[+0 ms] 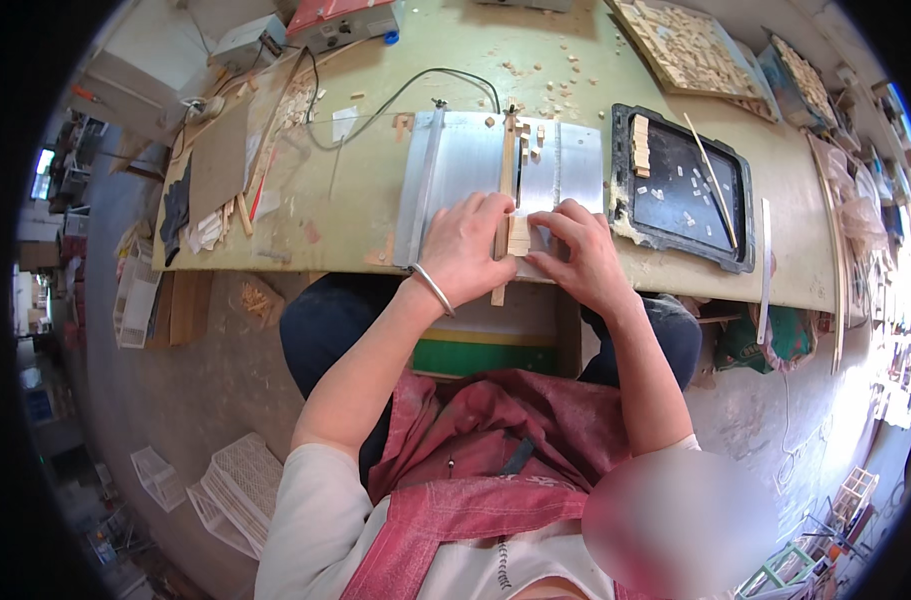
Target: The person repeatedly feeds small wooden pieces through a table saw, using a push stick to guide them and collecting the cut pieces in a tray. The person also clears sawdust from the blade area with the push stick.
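A small pale wooden block [518, 236] lies at the near part of a silver metal plate [465, 165]. My left hand [465, 245] is closed at its left side, thumb near and fingertips far, over a long wooden strip [508, 165]. From the right, my right hand [583, 255] pinches toward the block with thumb and forefinger. The strip runs along a dark slot in the plate and sticks out past the table's near edge. Several tiny wooden cubes [535, 140] sit on the plate beyond my hands. The fingertips partly hide the block's edges.
To the right is a black tray [680, 195] with a row of wooden pieces [640, 145], a thin stick [710, 180] and clear bits. A board of wooden pieces [690, 45] stands at the far right. A black cable [405, 85] crosses the table [355, 220] near a red box [340, 22].
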A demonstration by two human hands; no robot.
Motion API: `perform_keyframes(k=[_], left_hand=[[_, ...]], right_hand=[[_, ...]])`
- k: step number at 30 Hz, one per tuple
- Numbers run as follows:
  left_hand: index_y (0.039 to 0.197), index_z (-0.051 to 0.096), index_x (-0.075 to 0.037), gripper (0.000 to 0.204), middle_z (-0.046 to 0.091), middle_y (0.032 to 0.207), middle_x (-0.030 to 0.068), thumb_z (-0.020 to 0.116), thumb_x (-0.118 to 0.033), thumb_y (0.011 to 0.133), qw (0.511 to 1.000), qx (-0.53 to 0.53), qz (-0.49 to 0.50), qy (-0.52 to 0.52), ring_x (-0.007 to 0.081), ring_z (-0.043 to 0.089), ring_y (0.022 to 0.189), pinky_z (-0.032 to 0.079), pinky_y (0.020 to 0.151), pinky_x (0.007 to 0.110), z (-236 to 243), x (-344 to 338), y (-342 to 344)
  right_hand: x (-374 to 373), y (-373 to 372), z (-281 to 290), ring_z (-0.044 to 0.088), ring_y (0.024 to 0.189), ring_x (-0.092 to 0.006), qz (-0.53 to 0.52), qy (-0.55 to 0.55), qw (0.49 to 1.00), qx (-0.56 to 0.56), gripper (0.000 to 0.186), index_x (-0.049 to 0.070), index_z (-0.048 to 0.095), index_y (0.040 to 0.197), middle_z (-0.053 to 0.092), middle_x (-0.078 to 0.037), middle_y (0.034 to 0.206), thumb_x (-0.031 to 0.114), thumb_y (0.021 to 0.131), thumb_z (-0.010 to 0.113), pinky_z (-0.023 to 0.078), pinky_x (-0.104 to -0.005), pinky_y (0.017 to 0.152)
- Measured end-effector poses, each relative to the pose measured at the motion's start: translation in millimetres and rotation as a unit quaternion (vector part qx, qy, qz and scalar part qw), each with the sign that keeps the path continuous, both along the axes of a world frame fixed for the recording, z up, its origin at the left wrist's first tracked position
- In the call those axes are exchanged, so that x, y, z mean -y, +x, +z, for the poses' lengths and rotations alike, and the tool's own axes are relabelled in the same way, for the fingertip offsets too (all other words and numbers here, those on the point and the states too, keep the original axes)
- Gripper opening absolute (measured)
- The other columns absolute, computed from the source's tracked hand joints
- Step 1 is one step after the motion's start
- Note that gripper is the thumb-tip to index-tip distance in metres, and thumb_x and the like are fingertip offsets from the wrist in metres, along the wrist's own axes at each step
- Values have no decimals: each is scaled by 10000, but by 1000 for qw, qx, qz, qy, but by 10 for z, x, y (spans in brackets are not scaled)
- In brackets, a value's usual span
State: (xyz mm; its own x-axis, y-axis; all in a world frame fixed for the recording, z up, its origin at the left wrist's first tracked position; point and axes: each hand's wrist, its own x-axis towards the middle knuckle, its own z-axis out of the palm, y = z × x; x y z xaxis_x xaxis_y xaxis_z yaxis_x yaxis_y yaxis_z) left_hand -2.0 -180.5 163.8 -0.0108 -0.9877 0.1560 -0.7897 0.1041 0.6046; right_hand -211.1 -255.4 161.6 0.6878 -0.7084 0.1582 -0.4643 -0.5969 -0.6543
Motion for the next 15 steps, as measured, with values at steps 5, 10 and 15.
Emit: perform_keyframes(k=[5, 10, 15], left_hand=[[1185, 614, -92, 502, 627, 1041, 97, 821, -148, 731, 990, -110, -4, 86, 263, 654, 915, 557, 804, 402, 44, 55, 127], [1135, 614, -74, 436, 658, 1099, 140, 793, -149, 745, 993, -80, -33, 79, 332, 706, 1003, 579, 877, 455, 106, 132, 153], [1106, 621, -73, 420, 662, 1081, 136, 792, -160, 733, 993, -83, -20, 80, 332, 704, 980, 579, 860, 451, 88, 218, 158]], right_hand=[[-17, 40, 51, 634, 1048, -295, -12, 15, 1000, 1, 418, 68, 739, 1176, 650, -94, 1050, 214, 792, 816, 439, -409, 925], [42, 67, 6, 640, 1045, -294, -12, 11, 1000, 19, 408, 51, 742, 1161, 653, -103, 1038, 199, 784, 792, 441, -405, 932], [141, 99, -62, 637, 983, -277, -8, -4, 1000, 28, 406, 53, 742, 1158, 647, -91, 1010, 197, 783, 802, 435, -392, 905]])
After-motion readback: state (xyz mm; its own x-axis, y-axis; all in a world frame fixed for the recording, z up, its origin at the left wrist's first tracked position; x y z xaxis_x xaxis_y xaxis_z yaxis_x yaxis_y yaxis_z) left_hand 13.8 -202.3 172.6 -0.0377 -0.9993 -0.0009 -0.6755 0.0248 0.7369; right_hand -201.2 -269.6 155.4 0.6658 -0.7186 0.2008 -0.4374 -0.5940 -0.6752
